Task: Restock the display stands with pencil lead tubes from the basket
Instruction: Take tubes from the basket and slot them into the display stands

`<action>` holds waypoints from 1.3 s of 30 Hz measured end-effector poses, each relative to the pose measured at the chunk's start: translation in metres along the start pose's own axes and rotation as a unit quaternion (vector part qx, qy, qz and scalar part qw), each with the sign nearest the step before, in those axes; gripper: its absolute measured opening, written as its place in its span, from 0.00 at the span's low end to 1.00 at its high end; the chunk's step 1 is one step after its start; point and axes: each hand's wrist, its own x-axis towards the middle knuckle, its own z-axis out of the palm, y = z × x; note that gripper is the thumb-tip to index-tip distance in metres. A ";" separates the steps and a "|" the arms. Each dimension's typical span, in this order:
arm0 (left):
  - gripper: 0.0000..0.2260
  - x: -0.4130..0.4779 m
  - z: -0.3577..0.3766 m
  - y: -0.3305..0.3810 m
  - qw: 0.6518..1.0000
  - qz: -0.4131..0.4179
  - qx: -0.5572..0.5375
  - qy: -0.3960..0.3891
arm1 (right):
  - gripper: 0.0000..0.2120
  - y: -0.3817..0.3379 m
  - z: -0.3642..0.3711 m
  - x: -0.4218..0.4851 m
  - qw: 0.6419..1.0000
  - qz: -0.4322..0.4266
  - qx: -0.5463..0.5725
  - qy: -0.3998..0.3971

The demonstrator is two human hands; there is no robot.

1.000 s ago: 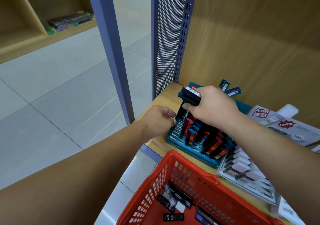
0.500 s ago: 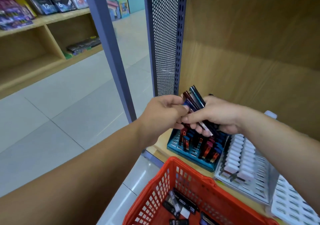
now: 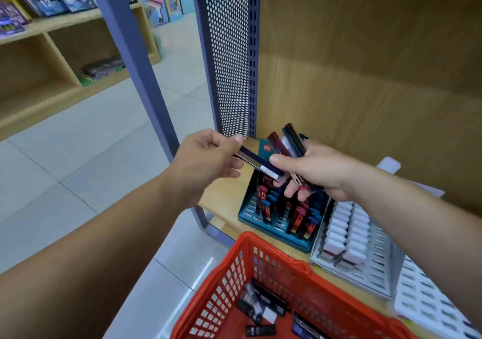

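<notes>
Just above stand (image 3: 251, 206), left hand (image 3: 206, 156), right hand (image 3: 320, 171) pinching 1 tube (image 3: 257, 162)

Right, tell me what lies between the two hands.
Head view: one dark blue lead tube spans the gap, pinched at one end by the left hand, held at the other by the right hand.

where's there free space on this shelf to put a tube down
Bare wood shelf between the perforated panel and the teal stand. Open slots across the grey stand, front and right. Crowded: the teal stand's middle and right rows, packed with tubes.
</notes>
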 end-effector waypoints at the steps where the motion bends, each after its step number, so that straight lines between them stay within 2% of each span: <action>1: 0.12 0.004 -0.002 0.001 1.000 0.013 0.014 0.022 | 0.16 0.000 0.002 0.003 1.000 -0.005 -0.006 0.013; 4: 0.11 0.010 -0.006 0.005 0.997 0.046 0.027 0.057 | 0.14 0.000 0.013 0.009 0.999 -0.033 0.023 -0.011; 8: 0.04 0.008 -0.005 0.008 0.996 0.067 0.050 0.006 | 0.16 0.002 0.025 0.015 0.998 -0.040 0.044 0.005; 12: 0.07 0.006 -0.011 0.010 0.995 0.060 0.069 -0.037 | 0.15 0.002 0.023 0.016 0.998 -0.048 0.011 0.038; 15: 0.13 0.002 -0.017 0.011 0.993 0.050 0.048 -0.092 | 0.14 0.004 0.023 0.015 0.998 -0.039 0.027 0.048; 19: 0.13 0.000 -0.018 0.012 0.989 0.051 0.118 -0.069 | 0.11 0.004 0.030 0.013 0.996 -0.039 0.049 0.063; 24: 0.03 -0.001 -0.019 0.013 0.992 0.002 0.116 -0.054 | 0.11 0.002 0.015 0.013 0.986 -0.076 -0.107 0.098; 29: 0.08 0.006 -0.022 0.004 0.967 -0.003 0.229 -0.108 | 0.08 0.011 0.012 0.013 0.962 -0.153 -0.167 0.149; 32: 0.04 0.014 -0.022 0.001 0.963 0.008 0.242 -0.116 | 0.12 0.011 0.021 0.019 0.952 -0.159 -0.227 0.127; 36: 0.08 0.025 -0.018 -0.005 0.960 0.033 0.259 -0.103 | 0.26 0.007 0.025 0.023 0.949 -0.110 -0.289 0.068; 39: 0.08 0.034 -0.015 -0.009 0.952 0.062 0.282 -0.099 | 0.25 0.011 0.019 0.022 0.942 -0.094 -0.321 0.038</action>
